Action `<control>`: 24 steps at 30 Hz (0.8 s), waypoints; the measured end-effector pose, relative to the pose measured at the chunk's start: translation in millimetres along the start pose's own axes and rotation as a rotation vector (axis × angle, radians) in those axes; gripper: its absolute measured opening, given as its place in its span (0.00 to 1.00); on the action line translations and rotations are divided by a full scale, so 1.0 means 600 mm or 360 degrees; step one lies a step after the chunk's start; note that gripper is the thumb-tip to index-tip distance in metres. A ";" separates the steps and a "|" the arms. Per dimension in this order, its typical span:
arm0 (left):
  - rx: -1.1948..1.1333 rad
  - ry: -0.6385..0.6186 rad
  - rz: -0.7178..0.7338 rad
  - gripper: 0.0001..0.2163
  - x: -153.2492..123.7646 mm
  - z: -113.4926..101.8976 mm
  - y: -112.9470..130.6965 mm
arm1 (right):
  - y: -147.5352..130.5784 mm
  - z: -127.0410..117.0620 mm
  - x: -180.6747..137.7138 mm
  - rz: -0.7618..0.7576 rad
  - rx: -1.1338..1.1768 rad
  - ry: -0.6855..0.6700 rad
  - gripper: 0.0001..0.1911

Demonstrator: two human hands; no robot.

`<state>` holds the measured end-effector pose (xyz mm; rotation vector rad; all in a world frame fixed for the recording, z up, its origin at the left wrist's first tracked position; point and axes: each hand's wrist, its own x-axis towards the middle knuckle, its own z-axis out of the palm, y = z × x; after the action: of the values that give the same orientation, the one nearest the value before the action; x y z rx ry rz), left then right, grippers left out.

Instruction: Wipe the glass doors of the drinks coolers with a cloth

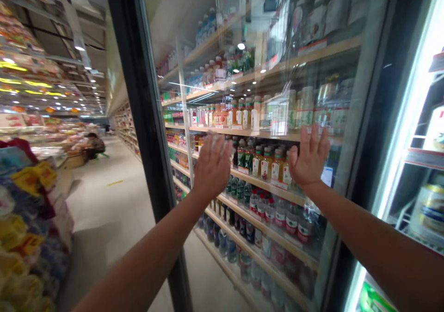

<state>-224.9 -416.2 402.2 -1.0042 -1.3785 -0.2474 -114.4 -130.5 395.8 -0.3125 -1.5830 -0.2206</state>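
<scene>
A glass cooler door [263, 48] with a black frame [138, 94] stands swung out in front of me. My left hand [212, 164] lies flat against the glass, fingers stretched upward. My right hand [310, 157] presses the same pane further right, fingers spread and holding nothing. Through the glass show wooden shelves [263, 135] lined with rows of drink bottles [267, 162].
The open cooler interior [423, 164] with lit shelves and cans is at the right edge. A shop aisle floor [111, 201] runs off at the left, with stacked packaged goods [27, 219] at the near left and a person crouching [92, 145] far down the aisle.
</scene>
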 end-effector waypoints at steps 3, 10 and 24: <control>-0.0040 -0.0146 0.0457 0.33 -0.013 0.006 0.022 | 0.000 0.000 0.000 0.0008 0.0000 -0.0011 0.34; -0.0033 0.0003 -0.0127 0.35 0.022 0.009 0.004 | -0.001 -0.005 0.003 0.0046 0.0032 -0.0046 0.34; -0.0337 0.0012 0.0304 0.30 -0.001 0.028 0.019 | -0.065 -0.038 0.004 -0.0440 0.0233 -0.0331 0.33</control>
<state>-229.0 -397.7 394.1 -1.3012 -1.2574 -0.2574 -105.9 -174.8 401.3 -0.0004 -1.8371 -0.2908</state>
